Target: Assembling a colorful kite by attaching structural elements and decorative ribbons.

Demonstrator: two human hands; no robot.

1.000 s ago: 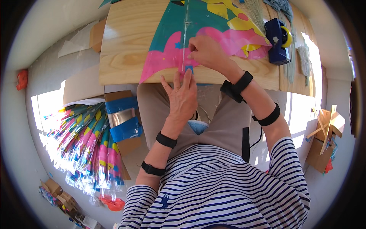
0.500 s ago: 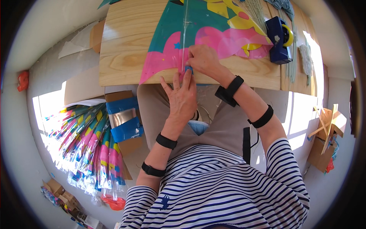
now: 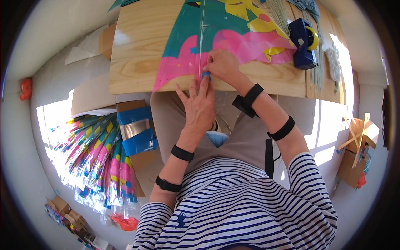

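Note:
A thin printed plastic kite sheet [image 3: 183, 54], green, pink and yellow, lies on the wooden table and reaches its near edge. Up its middle runs a slim pale rod [image 3: 202, 39]. Fingers spread, my left hand [image 3: 199, 106] rests its fingertips at the sheet's near edge, beside the rod's lower end. A small blue piece [image 3: 206, 75] shows by my left fingertips. Just above it my right hand [image 3: 223, 65] is closed in a pinch over the rod's lower end; what its fingertips hold is too small to make out.
A dark blue tape dispenser [image 3: 303, 46] with yellow tape stands at the table's right, near bundled thin sticks [image 3: 277, 14]. Many folded printed sheets [image 3: 96, 154] lie down left beside a cardboard box with blue tape [image 3: 135, 127]. A carton with wooden strips [image 3: 354, 146] stands far right.
My right forearm has shifted slightly to the left and upward. Both hands stay at the sheet's near edge, and the sheet lies as before.

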